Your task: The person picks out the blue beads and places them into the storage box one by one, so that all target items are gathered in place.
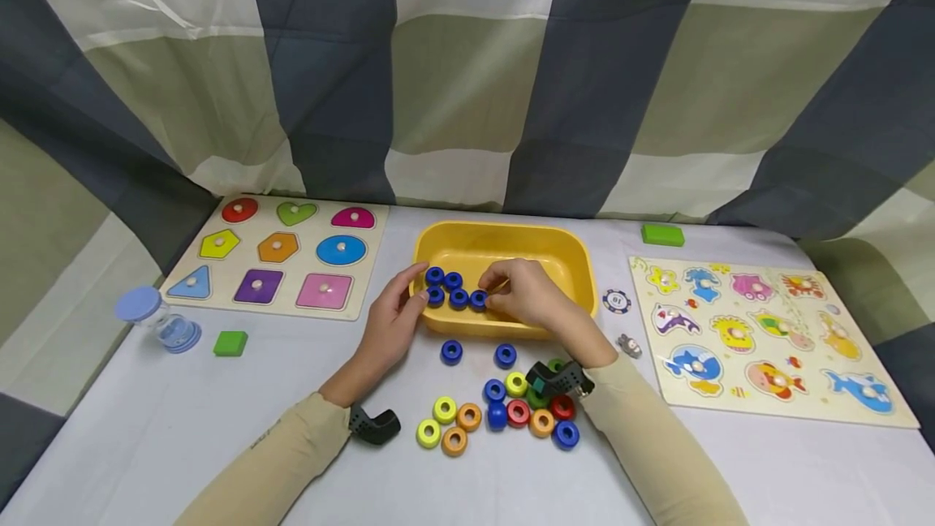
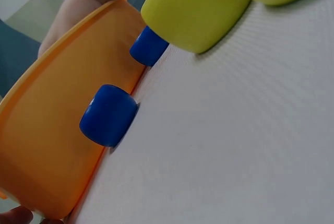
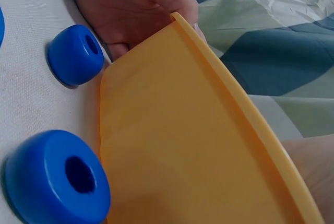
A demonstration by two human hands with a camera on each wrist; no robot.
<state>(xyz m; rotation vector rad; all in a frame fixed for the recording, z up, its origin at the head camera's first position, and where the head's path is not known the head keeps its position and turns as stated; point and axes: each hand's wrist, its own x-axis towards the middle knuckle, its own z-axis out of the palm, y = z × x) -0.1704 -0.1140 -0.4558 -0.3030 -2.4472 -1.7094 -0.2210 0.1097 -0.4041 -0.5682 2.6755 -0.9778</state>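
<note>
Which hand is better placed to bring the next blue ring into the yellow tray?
Right, probably. The right hand is at a blue ring in the yellow tray, with a loose blue ring close by outside. The left hand grips the tray's left end.

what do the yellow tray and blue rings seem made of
The tray looks like smooth plastic, faintly shiny, with a thin moulded wall and lip. The blue rings could be painted wood or plastic: glossy, evenly coloured, no grain showing.

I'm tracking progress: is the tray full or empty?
The tray is partly filled: blue beads sit toward the left; bare floor shows elsewhere.
</note>
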